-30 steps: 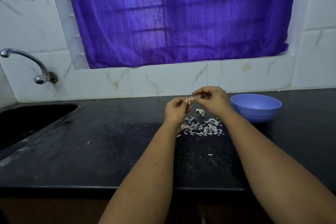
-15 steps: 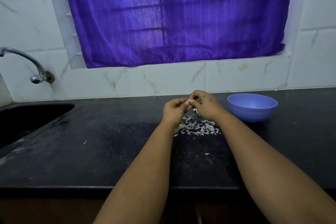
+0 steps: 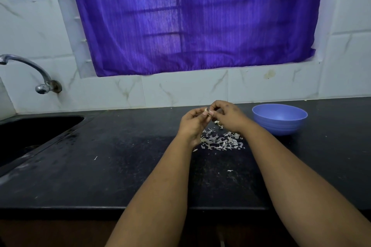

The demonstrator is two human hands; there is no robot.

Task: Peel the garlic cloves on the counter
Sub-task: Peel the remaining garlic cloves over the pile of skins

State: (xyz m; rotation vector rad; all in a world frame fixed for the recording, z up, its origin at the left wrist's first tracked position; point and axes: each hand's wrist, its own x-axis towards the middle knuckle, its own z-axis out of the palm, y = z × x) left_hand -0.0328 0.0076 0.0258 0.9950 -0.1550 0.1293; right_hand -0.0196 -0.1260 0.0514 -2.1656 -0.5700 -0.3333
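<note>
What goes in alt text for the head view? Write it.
Two bare hands, left hand and right hand, pinch a garlic clove above scattered peel scraps on a black counter. A blue bowl stands to the right.

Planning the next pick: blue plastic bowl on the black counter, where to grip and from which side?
Take the blue plastic bowl by its rim, from above, fingers inside and thumb outside. It stands upright with the mouth open, and its sides taper to a narrower base, so a side grasp would probably slip. Come from the right: the right hand and the peel scraps crowd its left.
</note>
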